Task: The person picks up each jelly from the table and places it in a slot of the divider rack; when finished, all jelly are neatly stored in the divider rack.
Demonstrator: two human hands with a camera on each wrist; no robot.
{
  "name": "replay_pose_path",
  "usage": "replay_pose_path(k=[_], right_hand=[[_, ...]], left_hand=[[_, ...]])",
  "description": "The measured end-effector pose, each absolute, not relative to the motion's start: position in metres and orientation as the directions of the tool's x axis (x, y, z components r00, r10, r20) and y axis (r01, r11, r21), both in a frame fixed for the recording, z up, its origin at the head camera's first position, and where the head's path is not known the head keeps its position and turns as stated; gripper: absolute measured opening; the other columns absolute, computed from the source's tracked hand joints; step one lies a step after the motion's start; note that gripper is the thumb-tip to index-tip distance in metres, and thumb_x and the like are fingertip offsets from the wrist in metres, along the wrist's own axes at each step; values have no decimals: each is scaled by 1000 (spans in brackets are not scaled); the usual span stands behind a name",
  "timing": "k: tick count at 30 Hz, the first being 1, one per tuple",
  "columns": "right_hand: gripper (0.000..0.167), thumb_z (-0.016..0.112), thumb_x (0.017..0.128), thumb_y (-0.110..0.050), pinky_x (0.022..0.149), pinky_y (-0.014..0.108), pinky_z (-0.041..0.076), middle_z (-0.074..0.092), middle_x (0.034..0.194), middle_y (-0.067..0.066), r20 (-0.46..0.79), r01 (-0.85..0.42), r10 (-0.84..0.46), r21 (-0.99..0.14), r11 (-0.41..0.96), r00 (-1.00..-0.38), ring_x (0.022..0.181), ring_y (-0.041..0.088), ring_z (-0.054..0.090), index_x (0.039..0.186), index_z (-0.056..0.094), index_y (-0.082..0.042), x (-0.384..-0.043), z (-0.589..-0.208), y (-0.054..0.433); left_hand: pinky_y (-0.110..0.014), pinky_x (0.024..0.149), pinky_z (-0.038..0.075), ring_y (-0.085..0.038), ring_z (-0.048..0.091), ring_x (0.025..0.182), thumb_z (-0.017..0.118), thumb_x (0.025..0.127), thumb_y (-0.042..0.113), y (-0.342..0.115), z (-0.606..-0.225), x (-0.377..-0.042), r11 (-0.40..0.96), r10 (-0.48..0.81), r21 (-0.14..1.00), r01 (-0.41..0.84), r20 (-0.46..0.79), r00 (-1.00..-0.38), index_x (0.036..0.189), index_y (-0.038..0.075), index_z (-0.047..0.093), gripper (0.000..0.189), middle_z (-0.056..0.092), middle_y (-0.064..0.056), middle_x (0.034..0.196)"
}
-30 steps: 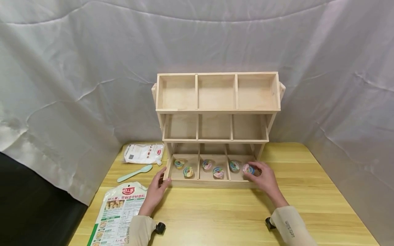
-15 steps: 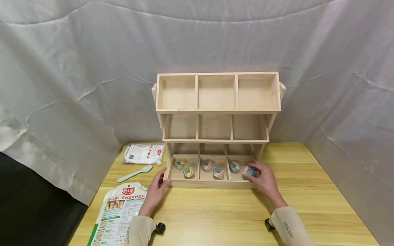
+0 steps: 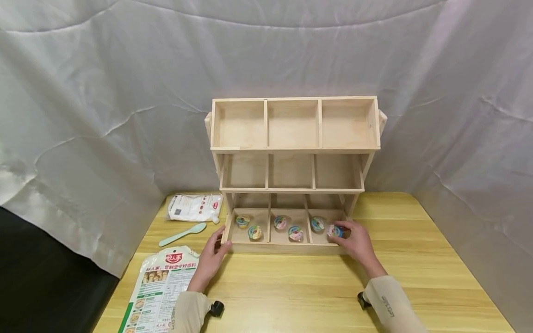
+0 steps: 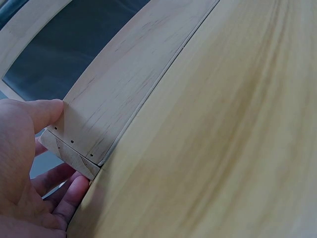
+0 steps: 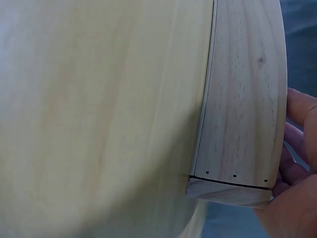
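Observation:
A three-tier wooden storage rack (image 3: 293, 150) stands on the table, each tier split into three compartments. Several small jelly cups (image 3: 295, 233) with printed lids lie in its bottom tier, two per compartment. My left hand (image 3: 211, 259) grips the front left corner of that tier; the left wrist view has the thumb (image 4: 47, 113) on the front board and the other fingers round the side. At the bottom right compartment, my right hand (image 3: 359, 245) pinches a pink-and-blue jelly cup (image 3: 333, 231). From the right wrist, the front board (image 5: 247, 99) hides this cup.
To the left on the wooden table (image 3: 291, 296) lie a white spouted pouch (image 3: 193, 208), a pale green spoon (image 3: 182, 234) and a large printed packet (image 3: 160, 282) beside my left forearm. Grey curtains (image 3: 291, 55) hang behind and at the sides.
My right hand has shifted slightly left with the jelly cup, which now sits a little further inside the right compartment. The left hand keeps its place on the rack corner.

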State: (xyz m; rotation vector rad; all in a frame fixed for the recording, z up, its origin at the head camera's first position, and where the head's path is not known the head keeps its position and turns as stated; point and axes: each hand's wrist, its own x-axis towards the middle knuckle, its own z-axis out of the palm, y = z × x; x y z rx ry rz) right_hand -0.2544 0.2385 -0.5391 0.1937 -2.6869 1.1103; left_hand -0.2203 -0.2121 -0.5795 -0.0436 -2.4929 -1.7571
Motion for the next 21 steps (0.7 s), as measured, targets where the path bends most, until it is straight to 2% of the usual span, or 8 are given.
replay_pose_path(k=[10, 17, 21], right_hand=[[53, 90, 81, -21, 72, 34, 54, 72, 109, 21, 176, -172, -70, -680, 713, -982, 92, 30, 68, 124, 71, 3, -259, -538, 240], [55, 89, 82, -23, 71, 30, 53, 72, 107, 19, 125, -144, -80, -682, 717, -989, 92, 28, 66, 126, 70, 3, -261, -536, 238], [54, 89, 82, -22, 73, 32, 54, 72, 107, 19, 125, -153, -93, -680, 717, -988, 94, 29, 67, 126, 69, 4, -262, -535, 238]], left_hand=[[-34, 101, 49, -32, 59, 128, 63, 105, 30, -212, -579, -220, 338, -26, 938, 79, 93, -995, 160, 17, 39, 62, 54, -19, 150], [-33, 100, 50, -32, 59, 129, 63, 105, 30, -212, -579, -220, 339, -26, 937, 81, 95, -995, 160, 18, 39, 62, 54, -19, 151], [-32, 99, 50, -33, 59, 129, 63, 105, 29, -212, -579, -220, 337, -28, 938, 84, 99, -995, 160, 18, 40, 61, 54, -18, 151]])
